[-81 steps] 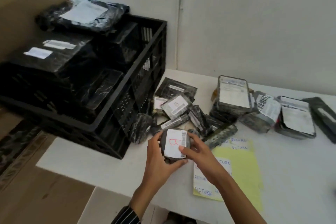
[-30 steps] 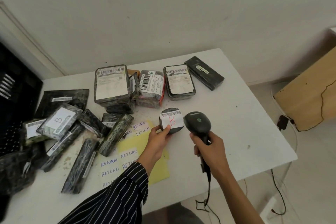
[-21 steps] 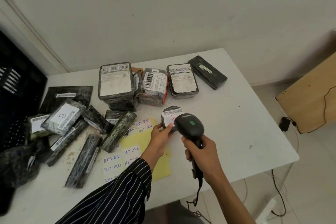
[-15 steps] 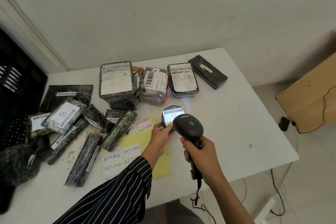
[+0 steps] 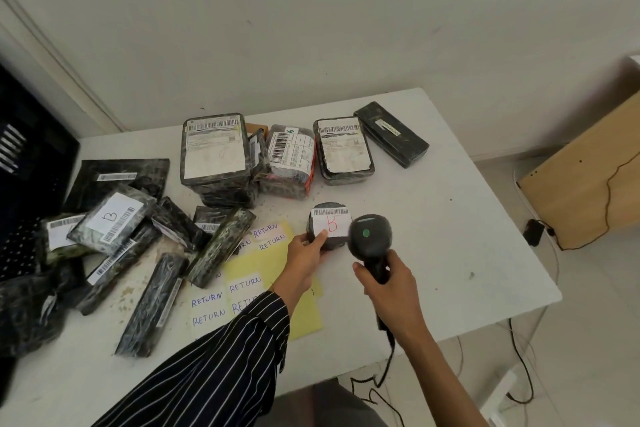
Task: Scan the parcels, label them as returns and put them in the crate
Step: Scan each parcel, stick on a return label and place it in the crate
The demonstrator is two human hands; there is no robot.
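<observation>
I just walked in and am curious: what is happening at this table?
A person is scanning parcels at a white table. The left grip holds a small round parcel with a red B on its label; the right grip holds a black barcode scanner beside it. Other wrapped parcels lie around, RETURN labels wait on a yellow sheet, and a black crate stands at the left.

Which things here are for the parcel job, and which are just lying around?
For the job: round parcel in the left hand, scanner in the right hand, RETURN stickers, waiting parcels, black crate.
Just lying around: wooden board, black plug on the floor.
</observation>
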